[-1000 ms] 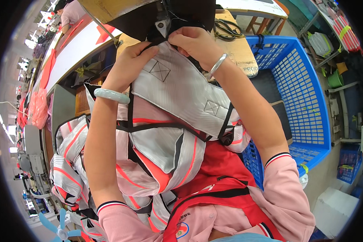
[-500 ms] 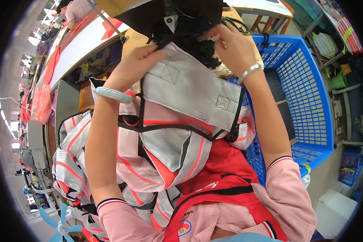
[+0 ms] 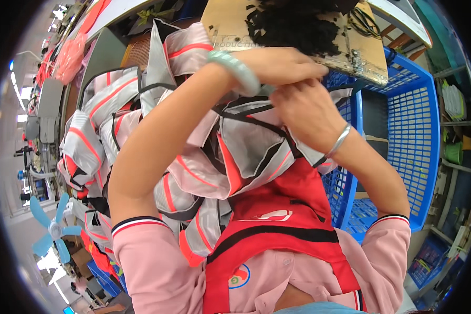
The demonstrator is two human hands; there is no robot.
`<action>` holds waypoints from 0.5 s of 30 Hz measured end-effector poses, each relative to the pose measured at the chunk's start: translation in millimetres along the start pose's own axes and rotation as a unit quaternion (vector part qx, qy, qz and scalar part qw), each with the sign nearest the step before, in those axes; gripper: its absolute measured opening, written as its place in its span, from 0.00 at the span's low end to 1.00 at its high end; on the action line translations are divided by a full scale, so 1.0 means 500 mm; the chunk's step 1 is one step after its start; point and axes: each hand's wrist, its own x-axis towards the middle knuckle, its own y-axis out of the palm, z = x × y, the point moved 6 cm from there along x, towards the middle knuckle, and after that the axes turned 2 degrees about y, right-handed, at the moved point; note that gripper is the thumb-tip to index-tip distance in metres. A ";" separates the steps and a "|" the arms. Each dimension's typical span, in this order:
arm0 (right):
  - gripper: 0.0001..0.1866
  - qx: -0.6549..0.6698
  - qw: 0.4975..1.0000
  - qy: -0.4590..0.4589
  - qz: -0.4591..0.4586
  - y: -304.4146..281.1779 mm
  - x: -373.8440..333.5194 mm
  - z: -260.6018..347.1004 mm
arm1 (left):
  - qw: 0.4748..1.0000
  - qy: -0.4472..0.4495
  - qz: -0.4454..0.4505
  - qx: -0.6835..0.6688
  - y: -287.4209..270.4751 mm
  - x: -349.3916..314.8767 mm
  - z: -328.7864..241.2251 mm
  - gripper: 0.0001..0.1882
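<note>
My left hand [image 3: 288, 65] reaches across to the right, fingers bent and pressed together; what they pinch is hidden. Just below it, almost touching, my right hand [image 3: 309, 112] is closed on the edge of a grey fabric piece [image 3: 254, 138] with black binding and coral stripes. This piece lies on a heap of similar sewn pieces [image 3: 107, 97] spread over my lap and to the left. Part of the grey cloth is covered by my hands and left forearm.
A cardboard-topped surface [image 3: 225, 34] ahead bears a pile of black scraps [image 3: 298, 31]. At the right stands a blue plastic basket [image 3: 413, 141] with dark flat items inside. A pink plastic bag [image 3: 70, 60] hangs at far left, above a light-blue fan [image 3: 52, 227].
Both hands came down and together from the machine's metal tip, crossing over the heap. The grey panel held up flat between them is lowered and folded. The view shifted, leaving the tip out of sight.
</note>
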 end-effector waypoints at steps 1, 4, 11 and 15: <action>0.06 0.015 1.000 0.017 -0.007 -0.001 -0.011 -0.010 | 0.992 0.063 -0.067 0.084 0.006 -0.042 0.021 0.25; 0.05 0.044 0.997 0.061 -0.004 0.004 -0.050 -0.061 | 0.945 -0.193 -0.050 0.261 0.057 -0.192 0.030 0.27; 0.04 0.104 0.987 0.110 -0.056 0.067 -0.087 -0.064 | 0.893 -0.143 -0.179 0.388 0.198 -0.355 -0.062 0.17; 0.05 0.118 0.983 0.123 -0.065 0.082 -0.110 -0.076 | 0.901 -0.125 -0.166 0.380 0.220 -0.384 -0.061 0.15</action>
